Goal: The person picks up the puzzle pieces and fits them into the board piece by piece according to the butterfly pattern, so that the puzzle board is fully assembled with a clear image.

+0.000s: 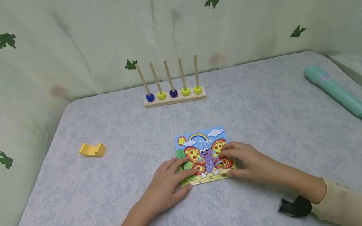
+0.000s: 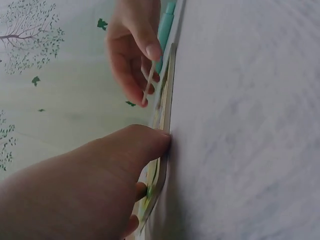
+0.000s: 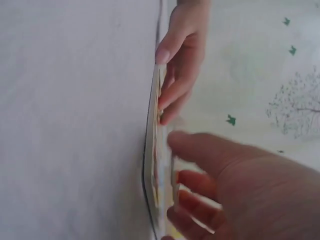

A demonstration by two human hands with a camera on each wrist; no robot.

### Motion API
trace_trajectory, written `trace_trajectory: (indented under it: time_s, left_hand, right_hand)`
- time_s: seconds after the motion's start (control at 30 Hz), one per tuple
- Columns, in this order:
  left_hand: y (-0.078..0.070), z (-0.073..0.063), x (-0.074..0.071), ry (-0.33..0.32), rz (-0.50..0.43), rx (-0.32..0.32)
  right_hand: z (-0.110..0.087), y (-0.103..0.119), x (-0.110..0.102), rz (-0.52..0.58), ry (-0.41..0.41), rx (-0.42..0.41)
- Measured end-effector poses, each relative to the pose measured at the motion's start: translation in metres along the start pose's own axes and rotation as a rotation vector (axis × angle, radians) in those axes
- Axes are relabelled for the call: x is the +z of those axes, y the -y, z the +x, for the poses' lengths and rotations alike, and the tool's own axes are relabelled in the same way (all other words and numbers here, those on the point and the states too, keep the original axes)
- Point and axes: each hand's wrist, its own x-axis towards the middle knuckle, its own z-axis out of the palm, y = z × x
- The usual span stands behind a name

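Observation:
A butterfly picture puzzle with a rainbow and a sun lies flat on the table in front of me. My left hand rests on its left side, fingers laid across the picture and thumb at the near edge. Over the right side, my right hand pinches a thin puzzle piece between thumb and fingers. That piece is edge-on in both wrist views and stands slightly apart from the board; its printed face is hard to make out.
Behind the puzzle stands a wooden peg rack with beads on its pegs. A yellow block lies to the left. On the right is a teal toy microphone-shaped object. A printed curtain hangs behind the table.

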Motion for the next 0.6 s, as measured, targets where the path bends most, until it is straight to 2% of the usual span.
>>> trace_trajectory:
  time_s: [0.23,0.47,0.6]
  left_hand:
    - [-0.011,0.005,0.003,-0.011,0.12,-0.007]
    - [-0.02,0.012,0.005,0.006,0.063,0.074]
    - [-0.024,0.019,0.008,0.042,0.098,0.128]
  right_hand:
    - [0.004,-0.009,0.007,0.0,0.048,0.042]
    - [0.006,-0.014,0.009,0.032,0.059,0.04]
    - [0.008,-0.014,0.01,0.013,0.063,0.027]
